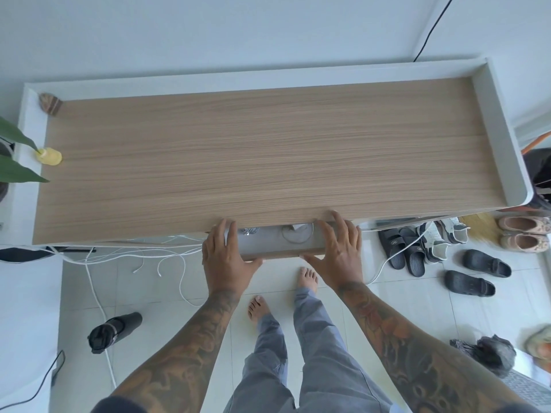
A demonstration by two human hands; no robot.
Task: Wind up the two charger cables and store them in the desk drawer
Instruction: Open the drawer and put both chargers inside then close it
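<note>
Hands reach forward, palms down: left hand [228, 257] and right hand [338, 251] lie flat with fingers spread on the front of the half-open drawer [283, 257], grasping nothing; inside it lies a coiled white cable [296, 235], under the desk [253, 162] edge

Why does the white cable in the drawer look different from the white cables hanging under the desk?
The cable in the drawer is wound into a small loop; the hanging cables are loose and tangled. The wound one lies inside the partly open drawer; the loose ones dangle below the desk, over the floor. The wound one's ends are tucked away; two plug ends of the loose ones show. All are thin and white.
</note>
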